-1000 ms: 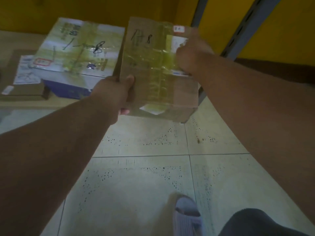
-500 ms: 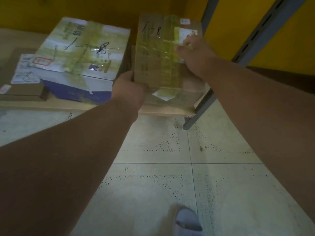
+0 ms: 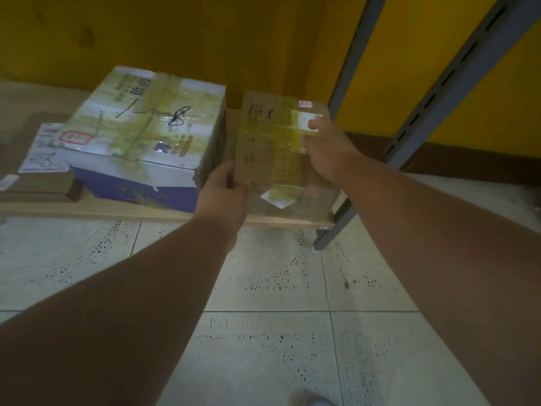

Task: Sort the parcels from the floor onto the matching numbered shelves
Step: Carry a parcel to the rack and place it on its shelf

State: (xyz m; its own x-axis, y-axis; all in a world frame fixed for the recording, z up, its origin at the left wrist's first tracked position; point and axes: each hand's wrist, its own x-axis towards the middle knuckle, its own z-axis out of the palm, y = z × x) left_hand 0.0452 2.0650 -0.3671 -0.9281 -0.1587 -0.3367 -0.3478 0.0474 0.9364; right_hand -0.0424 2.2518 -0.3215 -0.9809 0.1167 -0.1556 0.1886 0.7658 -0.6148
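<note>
Two hands are setting a brown cardboard parcel (image 3: 272, 148) down on the lowest shelf (image 3: 123, 213), at its right end, just beside a larger white-and-blue box (image 3: 146, 136) and close to the grey upright post (image 3: 336, 224). Handwriting on the parcel's top is reading as something ending in 8, and the box beside it is also carrying a handwritten 8, so this is probably the matching shelf, though no shelf number is legible. The left hand (image 3: 225, 191) is gripping the parcel's near left corner, thumb on top and the other fingers hidden underneath. The right hand (image 3: 328, 148) is lying across the taped top near the far right, fingers bent and pressing down; whether this grip is curling round the far edge cannot be told. The parcel seems to be resting on the board or very nearly so, with its front face hanging close to the shelf edge.

Placement is judged to be the step in hand, almost finished. Next comes a short push to seat the parcel squarely back from the edge, without jamming it against the neighbouring box, then letting go with both hands and turning back to the tiled floor (image 3: 263, 332) for another parcel. Further left on the shelf, a flat brown carton (image 3: 44, 186) with a white label is lying.
</note>
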